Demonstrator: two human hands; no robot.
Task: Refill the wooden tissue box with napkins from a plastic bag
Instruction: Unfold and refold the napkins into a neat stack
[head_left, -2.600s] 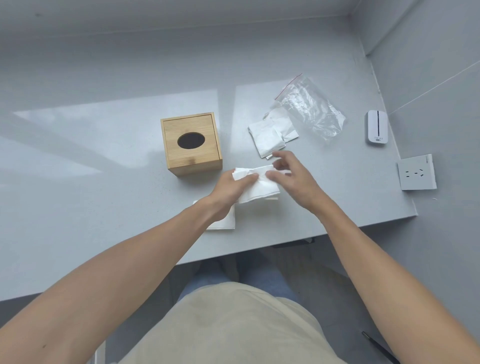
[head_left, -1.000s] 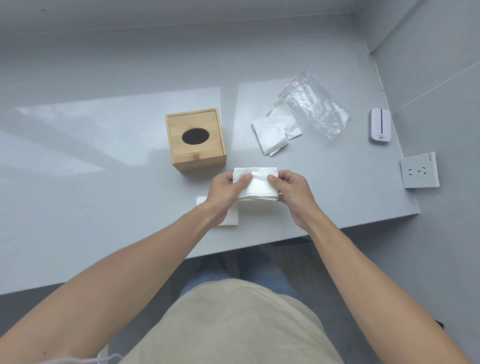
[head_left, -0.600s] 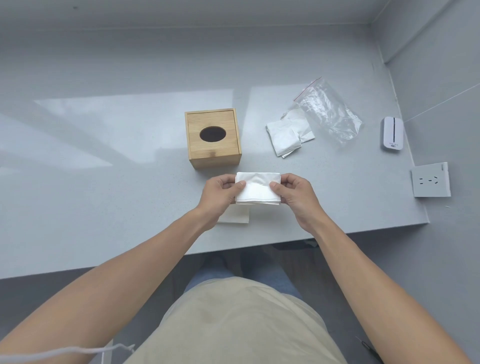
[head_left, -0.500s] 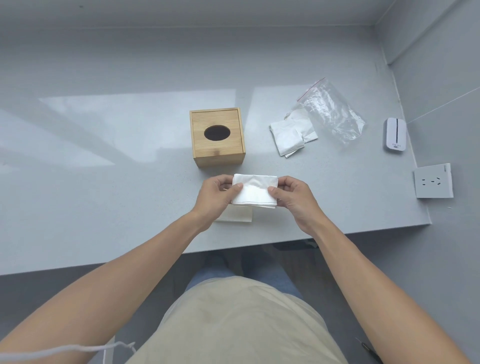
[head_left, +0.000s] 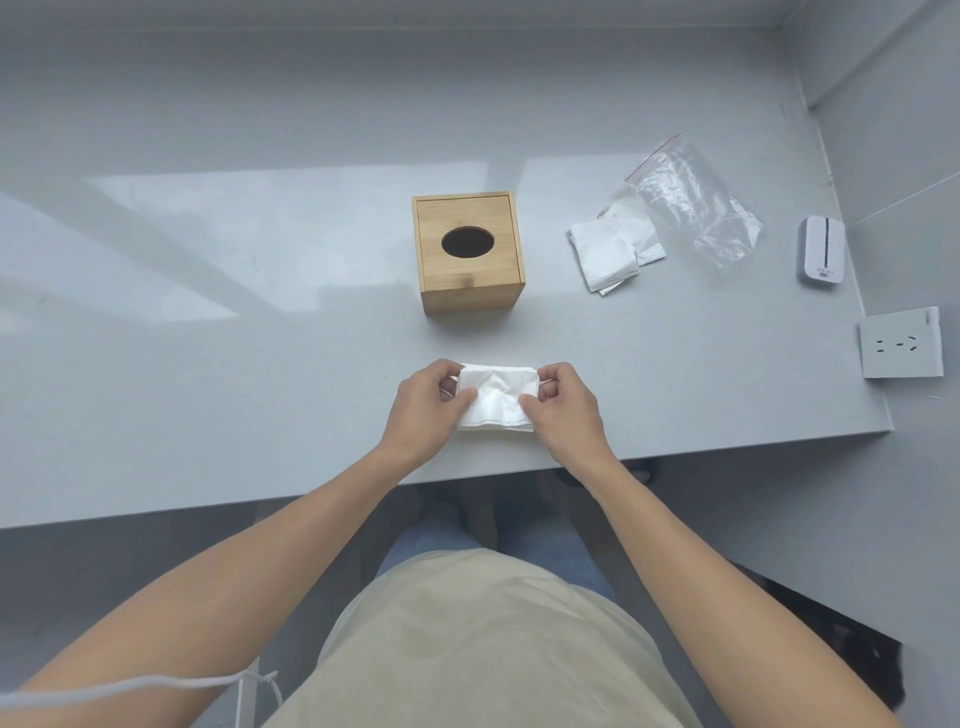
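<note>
A wooden tissue box (head_left: 469, 253) with a dark oval hole in its lid stands mid-table. Nearer to me, a folded stack of white napkins (head_left: 497, 397) lies low over the table, pinched at its left end by my left hand (head_left: 428, 410) and at its right end by my right hand (head_left: 563, 408). The stack bulges in the middle. More folded napkins (head_left: 608, 254) lie to the right of the box, partly under a crumpled clear plastic bag (head_left: 696, 208) with a red zip strip.
The grey table (head_left: 208, 364) ends in a front edge close below my hands. A small white device (head_left: 821, 258) and a white wall socket (head_left: 901, 343) sit at the right side. A wall runs along the right. My lap is below the table edge.
My hands gathered the napkin stack, lowered it onto the lone napkin that lay nearer me, and pushed its ends inward so it bulges. The view shifted left, so the box sits more central.
</note>
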